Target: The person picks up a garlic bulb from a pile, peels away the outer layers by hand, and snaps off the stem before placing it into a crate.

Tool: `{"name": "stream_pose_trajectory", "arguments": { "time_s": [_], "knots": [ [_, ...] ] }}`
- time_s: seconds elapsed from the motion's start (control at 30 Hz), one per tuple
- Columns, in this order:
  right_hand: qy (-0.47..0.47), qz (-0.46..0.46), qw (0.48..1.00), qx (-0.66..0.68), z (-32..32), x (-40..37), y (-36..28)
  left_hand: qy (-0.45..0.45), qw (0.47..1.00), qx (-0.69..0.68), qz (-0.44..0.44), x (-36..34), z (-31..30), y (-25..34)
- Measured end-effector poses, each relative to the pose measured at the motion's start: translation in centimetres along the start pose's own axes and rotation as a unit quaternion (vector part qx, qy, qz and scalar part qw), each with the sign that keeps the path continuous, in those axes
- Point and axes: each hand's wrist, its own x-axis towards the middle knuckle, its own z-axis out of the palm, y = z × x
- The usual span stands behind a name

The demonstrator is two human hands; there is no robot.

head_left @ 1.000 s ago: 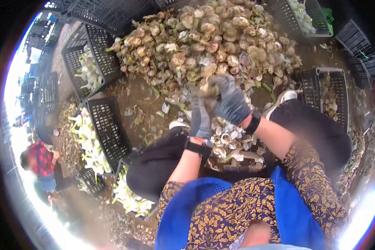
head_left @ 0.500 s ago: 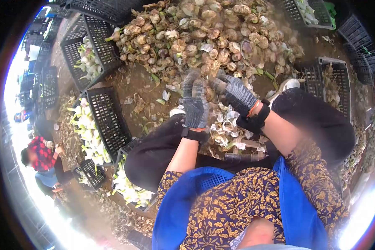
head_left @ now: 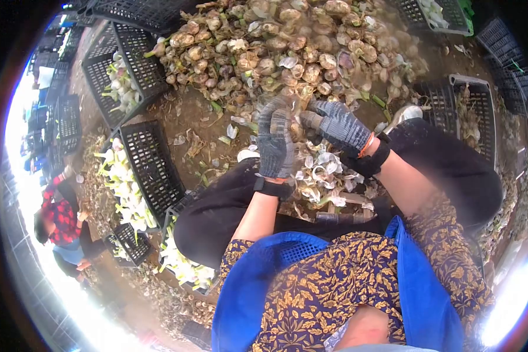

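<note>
My left hand (head_left: 274, 141), in a grey knit glove, is closed with its fingers curled inward. My right hand (head_left: 341, 130), in a matching glove, is closed too, with thumb and fingers pressed in from the right. Between them they grip a brownish garlic bulb (head_left: 297, 124), mostly hidden by the fingers and blurred. Just beyond the fingertips rises a large heap of dry, unpeeled garlic bulbs (head_left: 299, 44). Beneath my hands, white peeled garlic skins (head_left: 322, 173) lie scattered between my legs.
At the left stand black plastic crates with trimmed garlic, one upper crate (head_left: 149, 76) and one lower crate (head_left: 152, 167). Another crate (head_left: 491, 117) is at the right. My bent knees flank the work area. A person in a red checked shirt (head_left: 64, 223) sits far left.
Both hands stay together at nearly the same spot, the right shifting slightly right. The person at far left has raised an arm.
</note>
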Motion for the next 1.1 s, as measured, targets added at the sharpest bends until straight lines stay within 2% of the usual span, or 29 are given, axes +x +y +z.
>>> {"name": "stream_pose_trajectory", "arguments": {
  "time_s": [0.03,0.07,0.1,0.13,0.17,0.2,0.27,0.3,0.33,0.4,0.43,0.47,0.5,0.53,0.57,0.6,0.63,0.67,0.7,0.73,0.8,0.83,0.87,0.93,0.97,1.0,1.07,1.1],
  "knots": [
    [0.033,-0.088,0.993,-0.075,0.1,0.0,0.3,-0.013,1.000,0.026,-0.002,-0.1,-0.1,-0.3],
    [0.034,-0.087,0.993,-0.074,0.2,-0.1,0.4,-0.014,1.000,0.027,-0.002,0.1,0.1,-0.8],
    [0.057,-0.070,0.993,-0.079,0.5,-0.2,0.2,0.017,0.985,-0.132,-0.109,0.6,0.5,-1.4],
    [0.080,-0.053,0.992,-0.084,0.8,-0.3,-0.1,0.049,0.933,-0.286,-0.213,1.4,0.6,0.7],
    [0.112,-0.011,0.991,-0.071,1.1,-0.4,-0.7,0.070,0.816,-0.378,-0.432,1.7,0.4,3.0],
    [0.113,-0.010,0.991,-0.070,1.3,-0.3,-0.4,0.069,0.816,-0.377,-0.433,1.1,0.4,2.9],
    [0.133,0.058,0.987,-0.064,1.7,0.1,0.9,0.025,0.945,-0.164,-0.283,0.0,0.6,1.9],
    [0.128,0.073,0.987,-0.070,1.4,0.3,1.1,0.002,0.979,-0.052,-0.197,-0.2,0.8,1.3],
    [0.129,0.073,0.986,-0.071,1.2,0.5,1.3,0.001,0.979,-0.052,-0.196,-0.4,1.1,0.4],
    [0.169,0.017,0.978,-0.118,1.0,0.5,1.2,0.029,0.999,0.004,0.016,-0.5,1.6,0.0],
    [0.156,0.038,0.983,-0.092,0.5,0.4,0.3,0.055,0.988,-0.107,-0.095,-0.6,1.9,1.4],
    [0.156,0.038,0.983,-0.092,0.5,0.4,0.2,0.055,0.988,-0.108,-0.096,-0.3,1.3,1.1],
    [0.147,0.059,0.986,-0.053,0.5,0.4,0.2,-0.004,0.923,-0.281,-0.264,0.3,0.2,0.7],
    [0.137,0.077,0.988,-0.013,0.4,0.5,0.1,-0.061,0.797,-0.436,-0.413,0.9,-0.3,0.4],
    [0.129,0.071,0.989,0.014,0.8,0.6,0.9,-0.077,0.795,-0.404,-0.446,1.0,-0.1,0.2],
    [0.129,0.071,0.989,0.015,1.0,0.7,1.2,-0.076,0.795,-0.403,-0.446,0.8,0.2,0.1],
    [0.151,0.041,0.987,-0.043,1.1,0.8,1.3,-0.062,0.882,-0.304,-0.354,0.7,0.5,0.0],
    [0.172,0.011,0.980,-0.102,1.2,0.8,1.4,-0.045,0.946,-0.198,-0.254,0.5,0.7,-0.2],
    [0.173,0.012,0.980,-0.101,1.0,0.8,1.2,-0.028,0.951,-0.210,-0.224,0.5,0.9,0.1],
    [0.127,-0.002,0.976,-0.177,0.7,0.7,0.9,-0.029,0.951,-0.209,-0.224,0.5,0.9,0.4],
    [0.033,-0.032,0.945,-0.324,-0.1,0.4,0.5,-0.021,0.841,-0.433,-0.324,0.7,0.7,1.0],
    [0.073,-0.063,0.989,-0.108,2.0,1.2,8.8,-0.015,0.793,-0.480,-0.375,0.4,0.6,0.4],
    [0.073,-0.063,0.989,-0.108,1.8,1.1,7.9,-0.015,0.793,-0.480,-0.375,0.4,0.6,0.5],
    [0.103,-0.037,0.980,-0.167,1.2,0.6,3.6,-0.051,0.856,-0.343,-0.383,0.4,0.5,1.3],
    [0.128,-0.086,0.938,-0.312,0.8,0.3,2.4,-0.027,0.927,-0.226,-0.297,0.0,0.6,2.2],
    [0.158,0.056,0.986,-0.025,1.4,0.5,1.9,0.002,0.959,-0.165,-0.231,0.0,1.1,2.6],
    [0.199,0.041,0.979,0.010,2.2,0.6,1.3,-0.020,0.988,0.062,-0.143,-0.1,0.5,-2.9],
    [0.197,0.043,0.979,-0.037,2.2,0.5,1.0,-0.020,0.988,0.061,-0.143,0.1,0.3,-2.7]
  ]
}}
